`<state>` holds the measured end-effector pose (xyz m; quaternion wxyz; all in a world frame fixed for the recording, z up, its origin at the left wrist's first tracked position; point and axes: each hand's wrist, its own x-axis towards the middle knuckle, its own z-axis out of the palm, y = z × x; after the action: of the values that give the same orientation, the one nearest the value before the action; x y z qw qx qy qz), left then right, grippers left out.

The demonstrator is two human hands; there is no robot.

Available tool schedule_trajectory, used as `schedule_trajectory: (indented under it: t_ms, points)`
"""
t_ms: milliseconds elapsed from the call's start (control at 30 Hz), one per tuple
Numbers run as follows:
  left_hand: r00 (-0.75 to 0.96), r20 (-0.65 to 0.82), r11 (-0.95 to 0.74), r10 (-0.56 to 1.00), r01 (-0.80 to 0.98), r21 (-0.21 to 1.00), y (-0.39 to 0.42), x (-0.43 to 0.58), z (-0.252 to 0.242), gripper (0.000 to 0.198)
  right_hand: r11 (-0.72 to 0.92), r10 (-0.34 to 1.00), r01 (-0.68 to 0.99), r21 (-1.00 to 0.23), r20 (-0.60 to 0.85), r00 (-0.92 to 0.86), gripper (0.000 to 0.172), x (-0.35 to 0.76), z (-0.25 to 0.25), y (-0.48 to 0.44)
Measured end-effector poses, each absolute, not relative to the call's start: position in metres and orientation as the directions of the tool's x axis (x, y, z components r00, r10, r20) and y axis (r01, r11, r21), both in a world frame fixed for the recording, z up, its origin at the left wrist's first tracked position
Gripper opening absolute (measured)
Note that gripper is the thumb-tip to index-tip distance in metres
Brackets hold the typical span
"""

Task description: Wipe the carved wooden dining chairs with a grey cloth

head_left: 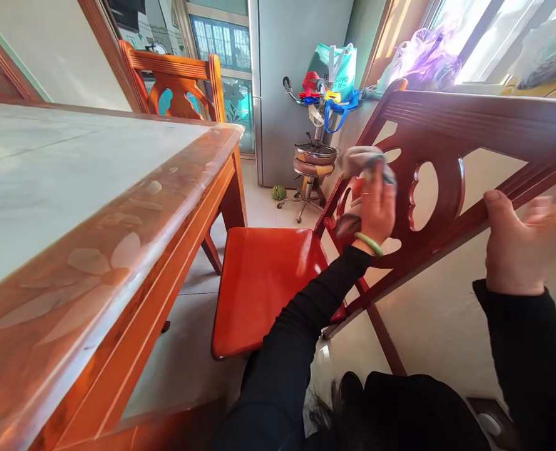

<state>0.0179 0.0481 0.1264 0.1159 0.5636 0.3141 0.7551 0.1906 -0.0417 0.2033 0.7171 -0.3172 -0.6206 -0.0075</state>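
Note:
A reddish-brown wooden chair (447, 119) with a carved, cut-out back stands close in front of me, and its glossy red seat (263, 288) is below my left hand. My left hand (374, 210), with a green bangle (369, 244) on the wrist, is shut on a grey cloth (348, 227) pressed to the chair's back. My right hand (513, 244) rests on a slanted back rail further right. Its thumb shows clearly, while its spread fingers are blurred.
A marble-topped wooden table (94, 188) under a clear patterned cover fills the left side. Behind stand a matching chair (175, 69), a metal stool (312, 166) carrying a pan and coloured items, a green ball (278, 193), and plastic bags (423, 59) by the window.

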Motion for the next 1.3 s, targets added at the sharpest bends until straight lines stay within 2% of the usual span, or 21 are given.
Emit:
schedule_trajectory:
  t_ms: [67, 100, 167, 300, 400, 500, 633, 733, 800, 933, 1067, 1133, 1300]
  points:
    - [-0.119, 0.857, -0.798, 0.501, 0.320, 0.510, 0.070, 0.034, 0.110, 0.061, 0.790, 0.540, 0.154, -0.593, 0.793, 0.283, 0.078, 0.186, 0.197, -0.029]
    - [-0.072, 0.853, -0.783, 0.517, 0.364, 0.505, 0.080, 0.039, 0.101, 0.062, 0.758, 0.611, 0.048, -0.650, 0.734, 0.296, 0.060, 0.181, 0.195, -0.028]
    - [-0.106, 0.803, -0.714, 0.586, 0.402, 0.574, 0.101, 0.035, 0.086, 0.056, 0.719, 0.666, -0.034, -0.694, 0.674, 0.320, 0.035, 0.169, 0.191, -0.031]
    - [-0.271, 0.636, -0.542, 0.723, 0.348, 0.765, 0.154, -0.008, 0.076, 0.050, 0.765, 0.609, -0.009, -0.644, 0.720, 0.332, 0.022, 0.160, 0.187, -0.038]
    - [-0.282, 0.588, -0.500, 0.758, 0.329, 0.801, 0.189, -0.032, 0.080, 0.051, 0.792, 0.575, 0.013, -0.610, 0.753, 0.321, 0.020, 0.162, 0.182, -0.034]
    - [-0.284, 0.598, -0.510, 0.750, 0.328, 0.795, 0.188, -0.028, 0.073, 0.053, 0.821, 0.533, 0.027, -0.570, 0.784, 0.319, 0.019, 0.160, 0.178, -0.032]
    - [-0.182, 0.739, -0.658, 0.649, 0.355, 0.664, 0.121, 0.001, 0.040, 0.080, 0.843, 0.500, 0.025, -0.537, 0.801, 0.330, 0.017, 0.153, 0.176, -0.034]
    - [-0.092, 0.791, -0.721, 0.605, 0.357, 0.594, 0.078, 0.015, 0.019, 0.074, 0.850, 0.490, 0.007, -0.527, 0.795, 0.358, 0.016, 0.149, 0.176, -0.036]
    - [-0.085, 0.797, -0.723, 0.598, 0.373, 0.581, 0.081, 0.012, 0.022, 0.067, 0.844, 0.495, 0.014, -0.536, 0.790, 0.362, 0.016, 0.149, 0.177, -0.037]
    - [-0.178, 0.747, -0.655, 0.641, 0.381, 0.653, 0.150, -0.014, 0.057, 0.057, 0.827, 0.522, 0.024, -0.562, 0.782, 0.340, 0.019, 0.152, 0.177, -0.034]
    - [-0.242, 0.645, -0.561, 0.725, 0.336, 0.756, 0.195, -0.029, 0.073, 0.057, 0.894, 0.408, 0.044, -0.446, 0.850, 0.333, 0.033, 0.161, 0.171, -0.016]
    - [-0.251, 0.613, -0.538, 0.749, 0.311, 0.784, 0.184, -0.028, 0.063, 0.057, 0.912, 0.374, 0.028, -0.409, 0.859, 0.349, 0.040, 0.165, 0.168, -0.006]
    - [-0.188, 0.640, -0.559, 0.745, 0.346, 0.753, 0.099, -0.017, 0.010, 0.062, 0.918, 0.369, -0.026, -0.395, 0.831, 0.416, 0.040, 0.164, 0.167, 0.003]
